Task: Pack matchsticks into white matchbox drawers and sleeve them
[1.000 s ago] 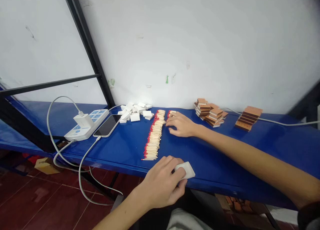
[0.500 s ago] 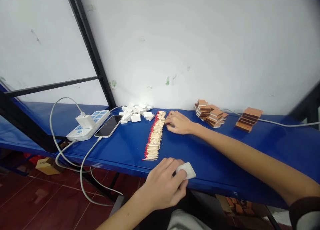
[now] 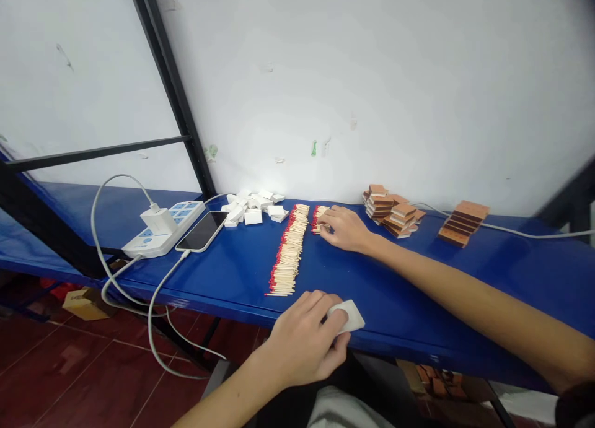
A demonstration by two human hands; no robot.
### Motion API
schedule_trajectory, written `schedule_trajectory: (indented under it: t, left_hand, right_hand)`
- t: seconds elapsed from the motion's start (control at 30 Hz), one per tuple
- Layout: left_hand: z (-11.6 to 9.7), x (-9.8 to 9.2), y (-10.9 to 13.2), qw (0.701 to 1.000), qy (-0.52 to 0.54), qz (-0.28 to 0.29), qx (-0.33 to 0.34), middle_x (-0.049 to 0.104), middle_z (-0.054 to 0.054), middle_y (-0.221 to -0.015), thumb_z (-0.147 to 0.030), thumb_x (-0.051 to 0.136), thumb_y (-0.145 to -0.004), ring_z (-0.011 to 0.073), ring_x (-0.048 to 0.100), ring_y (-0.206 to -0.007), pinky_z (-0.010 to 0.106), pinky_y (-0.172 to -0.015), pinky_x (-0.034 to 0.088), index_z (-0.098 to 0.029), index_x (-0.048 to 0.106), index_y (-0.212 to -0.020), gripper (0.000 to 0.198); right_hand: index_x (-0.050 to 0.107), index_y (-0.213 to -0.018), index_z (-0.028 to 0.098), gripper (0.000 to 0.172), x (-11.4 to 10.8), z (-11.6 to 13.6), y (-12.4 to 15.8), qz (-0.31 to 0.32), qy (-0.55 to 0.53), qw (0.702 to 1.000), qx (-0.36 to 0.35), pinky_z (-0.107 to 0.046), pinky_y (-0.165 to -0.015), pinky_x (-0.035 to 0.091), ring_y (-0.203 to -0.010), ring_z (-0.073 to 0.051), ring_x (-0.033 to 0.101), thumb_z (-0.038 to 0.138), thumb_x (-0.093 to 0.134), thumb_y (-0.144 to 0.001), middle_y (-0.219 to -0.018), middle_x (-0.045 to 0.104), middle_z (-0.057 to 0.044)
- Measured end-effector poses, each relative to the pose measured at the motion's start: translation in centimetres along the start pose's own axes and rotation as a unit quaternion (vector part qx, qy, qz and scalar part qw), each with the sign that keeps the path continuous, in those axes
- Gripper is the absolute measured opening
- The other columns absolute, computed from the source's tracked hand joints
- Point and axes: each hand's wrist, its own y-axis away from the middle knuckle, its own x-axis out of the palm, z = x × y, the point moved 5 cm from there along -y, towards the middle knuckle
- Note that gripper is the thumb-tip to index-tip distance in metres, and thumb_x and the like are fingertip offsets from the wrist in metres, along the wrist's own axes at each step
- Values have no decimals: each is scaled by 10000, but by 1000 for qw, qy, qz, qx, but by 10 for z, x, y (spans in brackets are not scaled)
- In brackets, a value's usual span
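Near the shelf's front edge, my left hand (image 3: 309, 341) is closed around a small white matchbox tray (image 3: 349, 316), pinched between thumb and fingers. My right hand (image 3: 346, 228) reaches to the back, its bent fingertips closed on matches at the edge of a short row of red-tipped matches (image 3: 318, 216). How many it grips is hidden by the fingers. A long row of matches (image 3: 289, 248) lies just left of that hand, red heads pointing left. Behind its far end is a heap of white matchbox trays (image 3: 253, 216).
Brown matchbox sleeves are stacked in a pile (image 3: 393, 210), with a leaning stack (image 3: 463, 223) farther right. On the left of the blue shelf (image 3: 223, 273) lie a phone (image 3: 202, 231) and a power strip (image 3: 149, 243) with looping white cables. A black frame post (image 3: 171, 87) stands behind them.
My right hand has shifted slightly right, away from the long row, and the short row of matches now shows beside its fingers. My left hand keeps the tray in nearly the same place.
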Motion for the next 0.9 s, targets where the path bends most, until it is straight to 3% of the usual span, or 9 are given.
schedule_trajectory:
  t: [0.27, 0.63, 0.9]
  left_hand:
    - [1, 0, 0, 1000, 16, 4, 1, 643, 112, -1089, -205, 487, -905, 238, 574, -902, 396, -798, 519, -145, 554, -1047, 168]
    - [0, -2, -1, 1000, 5, -20, 11, 658, 108, -1073, -224, 472, -916, 230, 593, -894, 387, -799, 524, -151, 565, -1117, 233]
    - [1, 0, 1, 1000, 2, -13, 11, 656, 108, -1098, -224, 486, -914, 240, 595, -906, 391, -796, 522, -149, 564, -1113, 226]
  right_hand:
    - [683, -1039, 217, 195, 10, -12, 24, 38, -32, 993, 109, -258, -678, 380, -826, -161, 612, 297, 563, -907, -1009, 671, -43]
    - [681, -969, 221, 176, 15, -13, 7, 59, -18, 991, 119, -270, -652, 374, -854, -178, 622, 333, 556, -916, -1007, 678, -43]
    - [680, -1074, 190, 252, 18, -16, 1, 40, -1, 995, 94, -320, -822, 418, -971, -223, 566, 347, 587, -901, -1091, 652, -92]
